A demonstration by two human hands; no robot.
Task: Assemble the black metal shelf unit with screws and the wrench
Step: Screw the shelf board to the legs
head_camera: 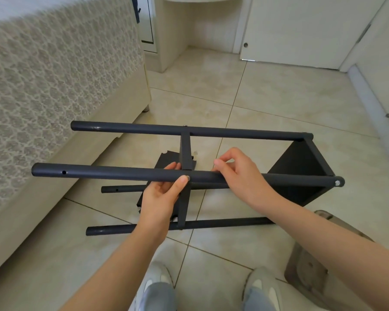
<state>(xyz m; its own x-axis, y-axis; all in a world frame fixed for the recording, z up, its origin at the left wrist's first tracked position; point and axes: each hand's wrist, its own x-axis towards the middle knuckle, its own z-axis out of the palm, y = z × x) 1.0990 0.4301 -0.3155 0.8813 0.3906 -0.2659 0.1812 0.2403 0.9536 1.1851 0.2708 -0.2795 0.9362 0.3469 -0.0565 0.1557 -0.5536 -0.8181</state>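
Note:
The black metal shelf unit lies on its side on the tiled floor, its four round poles pointing left. One shelf panel is fixed at the right end, with a silver screw in the near upper pole's tip. A second shelf panel stands mid-way between the poles. My left hand grips the near upper pole from below, thumb on top, beside that middle panel. My right hand rests over the same pole just to the right, fingers curled and pinched together above it. I see no wrench.
A bed with a patterned cover runs along the left. White cupboards and a door stand at the back. A clear plastic stool sits at my lower right. My two grey shoes are at the bottom edge.

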